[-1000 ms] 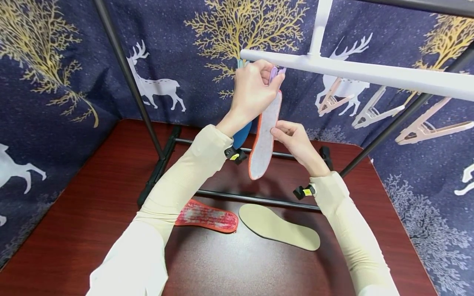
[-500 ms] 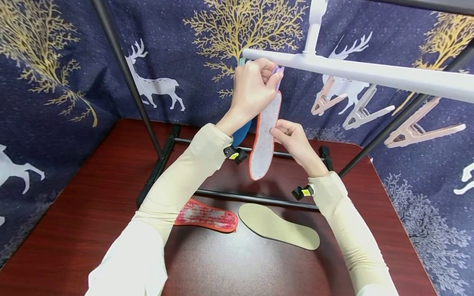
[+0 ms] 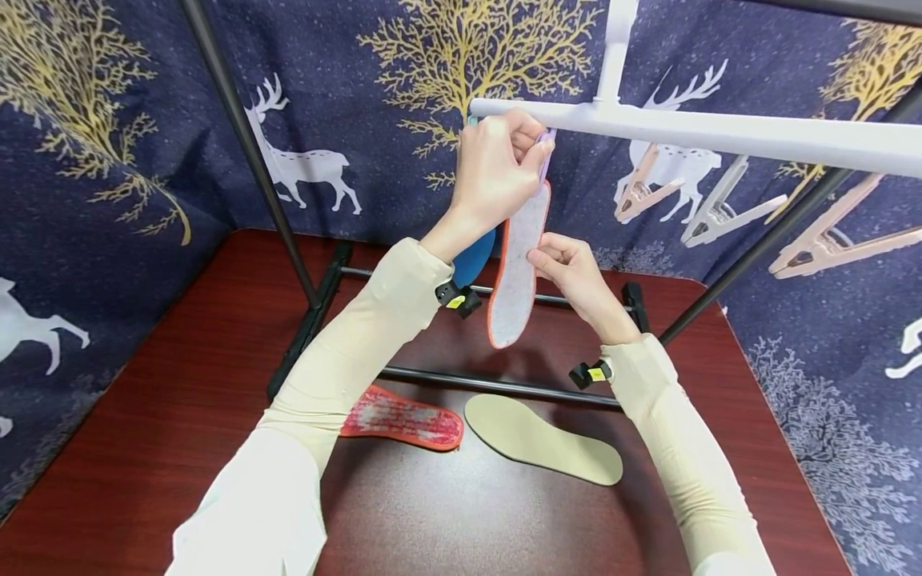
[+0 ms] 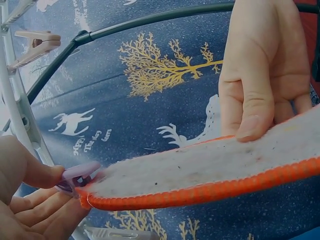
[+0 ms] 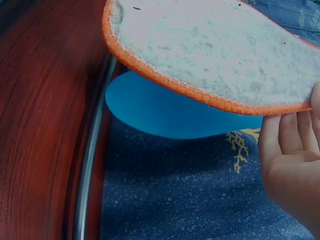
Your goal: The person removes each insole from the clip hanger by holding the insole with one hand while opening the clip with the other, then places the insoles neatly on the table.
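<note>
My left hand (image 3: pixel 497 164) pinches a purple clothespin (image 4: pixel 79 176) below the white hanger bar (image 3: pixel 670 128). The clothespin's tip meets the top end of a whitish insole with orange stitched edging (image 3: pixel 517 272). Lower down, the insole's right edge is between the thumb and fingers of my right hand (image 3: pixel 569 264). The insole hangs nearly upright, its wide end lowest. Behind it hangs a blue insole (image 3: pixel 471 260), its upper part hidden by my left hand in the head view.
A red patterned insole (image 3: pixel 406 420) and a beige insole (image 3: pixel 543 440) lie on the dark red table (image 3: pixel 180 448). Several more clothespins, such as a pink one (image 3: pixel 644 192), hang from the bar to the right. A black rack's pole (image 3: pixel 245 136) rises at left.
The hanger bar and its clothespins sway slightly left, then back right. The purple clothespin's two handle ends, seen apart earlier, now show closer together. Both hands stay nearly in place.
</note>
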`<state>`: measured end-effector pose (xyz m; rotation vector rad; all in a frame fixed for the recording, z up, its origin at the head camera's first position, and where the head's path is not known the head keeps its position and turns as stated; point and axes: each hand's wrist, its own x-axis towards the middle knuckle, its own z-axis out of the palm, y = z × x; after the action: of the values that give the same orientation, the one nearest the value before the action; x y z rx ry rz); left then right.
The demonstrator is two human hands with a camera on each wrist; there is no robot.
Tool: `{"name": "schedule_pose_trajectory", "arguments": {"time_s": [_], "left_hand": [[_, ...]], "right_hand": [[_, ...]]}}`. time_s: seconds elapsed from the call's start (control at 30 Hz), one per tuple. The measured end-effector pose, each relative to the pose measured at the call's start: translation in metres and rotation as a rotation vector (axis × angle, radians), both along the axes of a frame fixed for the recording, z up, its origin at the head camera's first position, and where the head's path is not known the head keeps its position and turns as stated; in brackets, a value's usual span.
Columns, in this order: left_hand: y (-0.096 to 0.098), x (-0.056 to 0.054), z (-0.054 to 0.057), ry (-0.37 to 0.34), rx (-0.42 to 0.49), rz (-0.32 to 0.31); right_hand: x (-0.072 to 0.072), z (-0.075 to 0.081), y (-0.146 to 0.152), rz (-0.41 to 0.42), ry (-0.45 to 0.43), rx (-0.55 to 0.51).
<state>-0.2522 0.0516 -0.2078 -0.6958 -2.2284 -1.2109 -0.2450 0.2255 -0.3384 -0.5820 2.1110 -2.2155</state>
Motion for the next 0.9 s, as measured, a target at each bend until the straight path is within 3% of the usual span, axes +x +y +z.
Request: {"name": "schedule_pose_trajectory", "arguments": {"time_s": [0.4, 0.9], "left_hand": [[0.001, 0.001, 0.001, -0.004, 0.007, -0.006], [-0.003, -0.003, 0.0, -0.012, 0.022, -0.01]], "right_hand": [[0.002, -0.004, 0.007, 0.007, -0.01, 0.042], [0.001, -0.011, 0.013, 0.0, -0.039, -0.007]]}}
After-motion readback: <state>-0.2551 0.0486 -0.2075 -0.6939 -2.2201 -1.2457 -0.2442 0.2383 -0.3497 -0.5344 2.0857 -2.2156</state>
